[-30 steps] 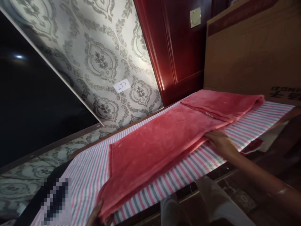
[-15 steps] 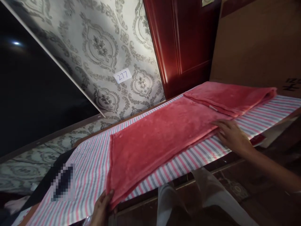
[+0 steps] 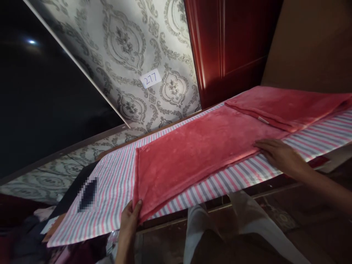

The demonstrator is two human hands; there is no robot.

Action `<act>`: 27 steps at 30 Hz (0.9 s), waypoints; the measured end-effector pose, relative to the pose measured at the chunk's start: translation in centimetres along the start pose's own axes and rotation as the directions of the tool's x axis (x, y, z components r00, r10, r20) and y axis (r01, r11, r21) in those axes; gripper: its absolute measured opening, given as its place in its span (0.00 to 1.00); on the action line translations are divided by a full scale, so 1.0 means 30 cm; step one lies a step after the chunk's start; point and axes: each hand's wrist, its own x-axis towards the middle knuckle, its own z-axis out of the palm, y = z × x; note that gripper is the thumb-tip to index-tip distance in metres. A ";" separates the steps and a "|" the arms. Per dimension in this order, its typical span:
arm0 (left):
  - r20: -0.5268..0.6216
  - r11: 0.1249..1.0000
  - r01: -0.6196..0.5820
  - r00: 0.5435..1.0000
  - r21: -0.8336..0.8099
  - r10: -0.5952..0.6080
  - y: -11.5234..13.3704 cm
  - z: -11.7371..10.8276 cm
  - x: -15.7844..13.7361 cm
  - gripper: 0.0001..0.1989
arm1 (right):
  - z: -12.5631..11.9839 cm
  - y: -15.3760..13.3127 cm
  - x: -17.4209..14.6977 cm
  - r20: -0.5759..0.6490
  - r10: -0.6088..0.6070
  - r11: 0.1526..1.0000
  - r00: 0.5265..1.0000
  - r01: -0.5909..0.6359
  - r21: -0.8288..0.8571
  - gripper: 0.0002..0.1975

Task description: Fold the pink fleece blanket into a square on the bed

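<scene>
A pink-red plush blanket [image 3: 189, 154], folded into a long strip, lies over a striped cloth. Its right part is folded back on top of itself, and a small white tag shows at that fold's edge. At the blanket's near left corner my left hand [image 3: 131, 216] is closed, thumb on top and the other fingers partly hidden. My right hand [image 3: 277, 154] is at the near long edge, just left of the folded-back part, its fingers together over the edge; the thumb is hard to see.
The striped cloth [image 3: 110, 187] covers a long table against a patterned wall [image 3: 123, 40] bearing a paper marked 277 [image 3: 150, 78]. A dark screen [image 3: 55, 95] hangs left. A red wooden door [image 3: 233, 40] and brown cardboard [image 3: 313, 47] stand behind. Clothes [image 3: 30, 234] lie lower left.
The view has shifted, so the table appears higher and more to the right. Both hands keep their places at the blanket's near edge, and its folds look the same.
</scene>
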 end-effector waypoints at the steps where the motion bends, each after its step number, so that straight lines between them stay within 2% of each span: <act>1: 0.024 1.000 0.022 0.999 0.002 -0.022 -0.010 -0.007 0.003 0.30 | 0.000 0.000 -0.007 0.002 -0.009 1.000 1.000 0.009 -0.002 0.23; 5: 0.020 0.985 0.033 0.999 0.169 -0.036 0.007 -0.043 0.030 0.31 | -0.016 -0.028 -0.002 -0.042 -0.033 0.999 0.999 0.033 -0.001 0.22; 9: 0.060 0.943 0.018 0.997 0.333 -0.040 0.106 -0.044 0.088 0.28 | -0.014 -0.096 0.041 -0.134 -0.118 0.991 0.984 0.125 0.047 0.21; 12: 0.121 0.961 0.043 0.989 0.273 -0.079 0.191 -0.014 0.142 0.24 | 0.036 -0.121 0.050 -0.169 -0.153 0.979 0.974 0.172 0.108 0.21; 15: 0.031 0.971 0.149 0.987 0.188 -0.158 0.249 0.019 0.216 0.28 | 0.126 -0.097 0.023 -0.171 -0.166 0.966 0.971 0.195 0.170 0.21; 19: -0.003 0.982 0.154 0.988 0.108 -0.155 0.286 0.057 0.352 0.30 | 0.229 -0.052 -0.017 -0.198 -0.171 0.947 0.965 0.217 0.238 0.20; 23: -0.044 0.988 0.137 0.990 0.069 -0.134 0.324 0.099 0.507 0.22 | 0.222 -0.080 -0.016 -0.224 -0.177 0.957 0.958 0.221 0.189 0.20; 27: -0.085 0.986 0.134 0.988 0.094 -0.126 0.370 0.157 0.632 0.17 | 0.159 -0.148 0.012 -0.139 -0.117 0.983 0.983 0.135 0.121 0.20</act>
